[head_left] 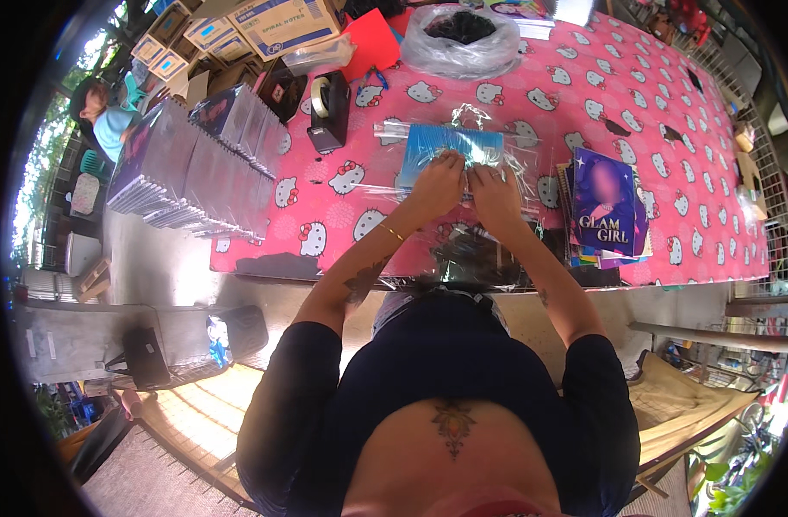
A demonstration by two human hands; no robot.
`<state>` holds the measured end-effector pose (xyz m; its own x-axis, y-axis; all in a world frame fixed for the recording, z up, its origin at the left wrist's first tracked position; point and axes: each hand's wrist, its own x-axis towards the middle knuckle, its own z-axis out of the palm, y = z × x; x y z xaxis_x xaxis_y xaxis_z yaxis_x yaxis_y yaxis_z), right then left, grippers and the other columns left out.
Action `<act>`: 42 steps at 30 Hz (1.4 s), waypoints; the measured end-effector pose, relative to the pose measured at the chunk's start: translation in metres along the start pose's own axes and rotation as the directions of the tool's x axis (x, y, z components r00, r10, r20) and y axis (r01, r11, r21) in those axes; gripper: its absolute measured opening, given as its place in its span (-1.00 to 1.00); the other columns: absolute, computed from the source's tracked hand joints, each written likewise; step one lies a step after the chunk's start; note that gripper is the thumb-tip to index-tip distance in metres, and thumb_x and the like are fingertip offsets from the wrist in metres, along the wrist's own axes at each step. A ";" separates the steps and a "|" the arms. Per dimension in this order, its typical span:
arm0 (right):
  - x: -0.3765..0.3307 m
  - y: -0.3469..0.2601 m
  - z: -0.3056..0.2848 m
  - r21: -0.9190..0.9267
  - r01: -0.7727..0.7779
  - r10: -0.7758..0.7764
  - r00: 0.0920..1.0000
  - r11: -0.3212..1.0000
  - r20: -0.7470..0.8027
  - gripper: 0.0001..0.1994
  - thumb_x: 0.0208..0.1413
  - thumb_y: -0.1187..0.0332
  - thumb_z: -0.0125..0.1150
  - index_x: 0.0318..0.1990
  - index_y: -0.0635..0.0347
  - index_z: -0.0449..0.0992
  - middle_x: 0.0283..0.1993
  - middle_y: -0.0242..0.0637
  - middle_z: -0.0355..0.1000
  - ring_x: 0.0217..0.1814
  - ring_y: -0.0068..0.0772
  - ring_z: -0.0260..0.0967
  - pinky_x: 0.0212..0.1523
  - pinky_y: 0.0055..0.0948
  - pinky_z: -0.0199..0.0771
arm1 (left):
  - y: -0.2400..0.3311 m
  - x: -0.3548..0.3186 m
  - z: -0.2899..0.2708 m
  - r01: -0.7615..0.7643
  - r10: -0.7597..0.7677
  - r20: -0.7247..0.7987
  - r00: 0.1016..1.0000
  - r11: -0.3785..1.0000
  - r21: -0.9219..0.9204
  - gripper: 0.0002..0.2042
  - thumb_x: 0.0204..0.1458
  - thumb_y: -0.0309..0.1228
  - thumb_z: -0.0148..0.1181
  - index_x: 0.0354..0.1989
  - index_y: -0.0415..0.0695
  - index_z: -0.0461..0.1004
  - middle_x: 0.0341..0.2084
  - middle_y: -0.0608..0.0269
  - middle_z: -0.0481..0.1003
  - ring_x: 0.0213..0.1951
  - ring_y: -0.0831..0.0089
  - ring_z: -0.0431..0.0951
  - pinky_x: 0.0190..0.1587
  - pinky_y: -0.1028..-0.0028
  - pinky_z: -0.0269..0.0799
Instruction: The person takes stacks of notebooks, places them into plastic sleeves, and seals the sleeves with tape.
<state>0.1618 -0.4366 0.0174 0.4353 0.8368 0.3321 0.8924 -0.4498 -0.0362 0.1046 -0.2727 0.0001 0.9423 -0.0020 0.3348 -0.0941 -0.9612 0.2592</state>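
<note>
Fingers (452, 160) of both hands: bent, bunched side by side, pressed to the near part of a blue, finely ridged rectangular stack (432, 142) in shiny clear plastic film (521, 164). Can't tell from over here if they pinch film or only push down; thumbs mostly hidden.

Head view, only one. Stack sits on the pink, cat-print-covered tabletop (368, 194), in front of the person, long axis left to right. Left hand (444, 181) is nearer its middle, most of the blue showing ahead of it and to its left. Right hand (492, 191) is by the near right corner, so the stack lies ahead and leftward of it. Hands nearly touching. Film spreads loose and crinkled past both short ends.

Around: black plastic tape dispenser (329, 131) with pale roll, ahead and left. Tall rows of film-wrapped books (183, 168), far left. Pile of purple-covered notebooks (602, 202), right, apart from the stack. Bulging clear plastic bag (420, 52), dark contents, far side.
</note>
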 end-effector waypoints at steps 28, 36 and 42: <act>-0.001 0.001 0.002 -0.001 0.007 -0.007 1.000 1.000 0.000 -0.42 -0.17 0.10 0.38 0.03 0.19 0.46 -0.07 -0.32 0.40 -0.01 -0.36 0.42 0.05 -0.30 0.30 | -0.247 -0.076 -0.094 0.877 -0.885 -0.191 0.425 0.455 -0.156 -0.71 -0.08 -0.18 0.21 -0.28 -0.09 0.64 -0.25 0.07 0.63 -0.14 0.07 0.62 -0.12 0.16 0.51; 0.002 -0.007 -0.009 0.019 0.039 -0.039 0.999 0.999 -0.007 -0.45 -0.14 0.10 0.36 0.01 0.21 0.46 -0.09 -0.31 0.42 0.01 -0.35 0.42 0.07 -0.30 0.29 | -0.246 -0.107 -0.113 0.611 -0.908 0.025 0.418 0.261 -0.747 -0.76 0.00 -0.24 0.24 -0.35 -0.19 0.60 -0.48 0.14 0.60 -0.50 0.34 0.58 -0.51 0.41 0.41; 0.001 -0.002 -0.002 0.010 0.034 -0.034 0.999 0.999 -0.004 -0.45 -0.11 0.08 0.34 0.00 0.23 0.45 -0.09 -0.31 0.43 0.02 -0.33 0.42 0.08 -0.29 0.30 | -0.268 -0.106 -0.095 0.708 -0.899 0.173 0.402 0.186 -0.681 -0.79 -0.01 -0.28 0.29 -0.38 -0.18 0.61 -0.51 0.23 0.59 -0.61 0.47 0.51 -0.56 0.51 0.36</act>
<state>0.1603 -0.4358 0.0197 0.4038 0.8504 0.3372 0.9080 -0.4176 -0.0340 -0.0009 0.0109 -0.0193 0.5192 0.8157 -0.2551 0.4313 0.0076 0.9022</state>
